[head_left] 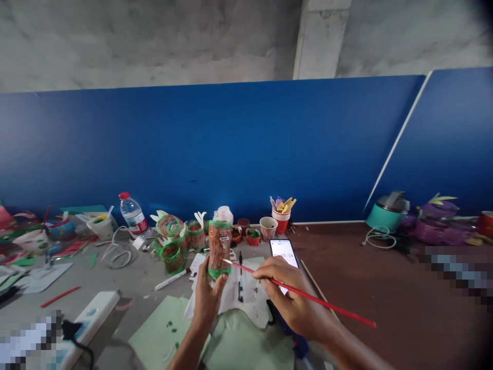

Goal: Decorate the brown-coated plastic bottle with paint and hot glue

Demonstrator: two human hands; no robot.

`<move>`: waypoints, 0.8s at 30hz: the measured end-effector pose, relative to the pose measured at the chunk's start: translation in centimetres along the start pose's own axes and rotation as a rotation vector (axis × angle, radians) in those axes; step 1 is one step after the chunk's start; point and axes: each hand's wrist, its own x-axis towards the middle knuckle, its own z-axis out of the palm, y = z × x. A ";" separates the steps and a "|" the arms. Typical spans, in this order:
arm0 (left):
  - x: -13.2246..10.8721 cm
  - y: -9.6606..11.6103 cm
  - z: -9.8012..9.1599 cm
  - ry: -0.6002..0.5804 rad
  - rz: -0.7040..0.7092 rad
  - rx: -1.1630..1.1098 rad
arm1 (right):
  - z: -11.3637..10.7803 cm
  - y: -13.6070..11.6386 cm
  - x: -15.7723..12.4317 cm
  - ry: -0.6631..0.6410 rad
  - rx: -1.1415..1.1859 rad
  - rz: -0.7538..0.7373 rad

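My left hand (207,295) is wrapped around the lower part of a small plastic bottle (219,245) painted brown, with green bands at top and bottom, held upright over the table. My right hand (292,295) pinches a long red paintbrush (308,297). The brush tip touches the bottle's right side. Under both hands lie white paper (246,288) with paint marks and pale green sheets (162,334).
A phone (284,251) with a lit screen lies just beyond my right hand. Behind stand similar painted bottles (171,241), small paint cups (268,227), a water bottle (133,215), a cable and craft scraps at left. A teal pot (387,211) sits far right. A blue partition backs the table.
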 end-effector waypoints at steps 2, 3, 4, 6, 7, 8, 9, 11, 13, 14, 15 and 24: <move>0.0 0.1 0.0 -0.008 0.014 0.068 | 0.3 0.4 -0.1 0.033 0.008 -0.036; 0.0 0.2 0.1 -0.009 0.022 0.104 | 0.5 0.6 -0.2 0.036 0.008 -0.057; -0.1 0.2 0.1 -0.006 0.031 0.138 | 0.7 0.7 -0.3 0.027 0.004 -0.076; -0.1 0.4 0.1 0.012 0.051 0.179 | 1.0 1.0 -0.4 -0.003 -0.011 -0.105; -0.1 0.4 0.1 0.022 0.060 0.185 | 1.1 1.1 -0.4 -0.022 -0.016 -0.111; -0.1 0.5 0.1 0.031 0.067 0.184 | 1.2 1.1 -0.4 -0.033 -0.014 -0.111; 0.0 0.5 0.1 0.039 0.069 0.180 | 1.2 1.1 -0.5 -0.033 -0.004 -0.108; 0.0 0.5 0.1 0.046 0.067 0.174 | 1.1 1.0 -0.5 -0.019 0.021 -0.088; 0.0 0.6 0.1 0.044 0.065 0.191 | 1.0 0.8 -0.4 -0.013 0.019 -0.070; 0.0 0.5 0.1 0.041 0.067 0.203 | 1.0 0.8 -0.4 -0.022 0.007 -0.072; 0.0 0.5 0.1 0.037 0.070 0.213 | 1.1 0.7 -0.4 -0.039 -0.006 -0.078; 0.1 -0.1 0.1 -0.020 -0.029 0.011 | 1.2 1.0 -0.3 -0.043 0.038 -0.053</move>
